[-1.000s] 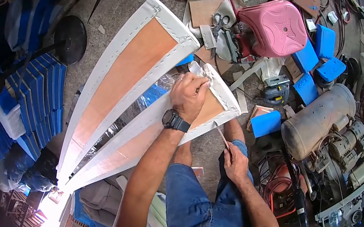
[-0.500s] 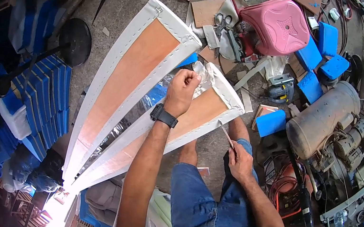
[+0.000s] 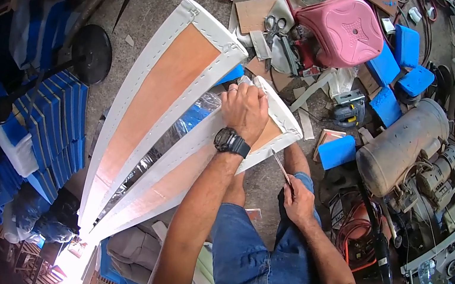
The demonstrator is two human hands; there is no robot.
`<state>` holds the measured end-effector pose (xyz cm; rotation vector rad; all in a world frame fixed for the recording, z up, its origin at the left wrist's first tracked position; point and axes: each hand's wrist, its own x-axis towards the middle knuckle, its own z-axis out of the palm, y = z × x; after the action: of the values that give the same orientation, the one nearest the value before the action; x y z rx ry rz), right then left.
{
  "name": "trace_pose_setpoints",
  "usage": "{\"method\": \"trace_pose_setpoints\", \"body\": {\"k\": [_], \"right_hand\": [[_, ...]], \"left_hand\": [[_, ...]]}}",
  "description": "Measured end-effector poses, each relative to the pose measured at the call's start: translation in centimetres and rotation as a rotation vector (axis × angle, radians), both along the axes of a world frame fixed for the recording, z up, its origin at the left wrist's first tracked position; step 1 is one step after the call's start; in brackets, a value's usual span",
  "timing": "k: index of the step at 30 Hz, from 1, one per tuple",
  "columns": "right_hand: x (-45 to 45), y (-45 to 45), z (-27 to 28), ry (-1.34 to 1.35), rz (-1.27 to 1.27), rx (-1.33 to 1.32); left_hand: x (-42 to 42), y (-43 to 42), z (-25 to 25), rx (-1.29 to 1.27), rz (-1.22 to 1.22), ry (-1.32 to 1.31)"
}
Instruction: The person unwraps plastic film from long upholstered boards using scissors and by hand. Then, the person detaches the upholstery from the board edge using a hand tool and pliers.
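Note:
A long tapering panel (image 3: pixel 273 133) with a bare plywood middle and a stapled white cover lies diagonally before me. My left hand (image 3: pixel 246 108), wearing a watch, is curled over the white fabric (image 3: pixel 266 88) at its wide end, fingertips partly hidden. My right hand (image 3: pixel 298 201) is closed around a thin, pointed metal tool (image 3: pixel 280 164) that looks like a screwdriver or awl. The tool's tip meets the panel's near edge, close to the corner. Beside it on the left rests a second, similar panel (image 3: pixel 170 72), its white cover stapled all round.
A pink plastic stool (image 3: pixel 348 33), scissors (image 3: pixel 275 25) and fabric scraps lie at the top. Blue pads (image 3: pixel 336 152), a jigsaw (image 3: pixel 348 108) and a compressor tank (image 3: pixel 403 150) stand to the right. Striped blue cushions (image 3: pixel 55 125) are stacked at left.
My left hand has turned from a raised fist to lie over the panel's white edge, shifting right and slightly down. My right hand and the tool have hardly moved.

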<state>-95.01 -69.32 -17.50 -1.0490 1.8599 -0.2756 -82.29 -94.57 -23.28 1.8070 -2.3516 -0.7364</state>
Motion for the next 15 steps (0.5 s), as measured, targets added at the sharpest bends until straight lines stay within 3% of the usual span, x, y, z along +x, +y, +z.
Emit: {"method": "trace_pose_setpoints", "body": {"k": [3, 5, 9, 11, 13, 15], "right_hand": [[-0.3, -0.1, -0.2, 0.015, 0.008, -0.018], [-0.2, 0.0, -0.1, 0.004, -0.003, -0.023], [-0.1, -0.4, 0.2, -0.009, -0.019, 0.003], [-0.2, -0.4, 0.1, -0.007, 0.004, 0.015], [-0.1, -0.4, 0.3, -0.001, 0.012, 0.009], [-0.1, -0.6, 0.2, 0.009, 0.021, -0.005]], "left_hand": [[0.7, -0.5, 0.7, 0.044, 0.01, -0.043], [3.3, 0.2, 2.5, 0.692, 0.329, 0.808], [5.0, 3.5, 3.2, 0.361, 0.172, 0.57], [4.9, 4.2, 1.7, 0.35, 0.282, 0.501], [4.5, 4.0, 0.1, 0.136, 0.378, 0.447], [3.6, 2.9, 0.4, 0.165, 0.383, 0.45]]}}
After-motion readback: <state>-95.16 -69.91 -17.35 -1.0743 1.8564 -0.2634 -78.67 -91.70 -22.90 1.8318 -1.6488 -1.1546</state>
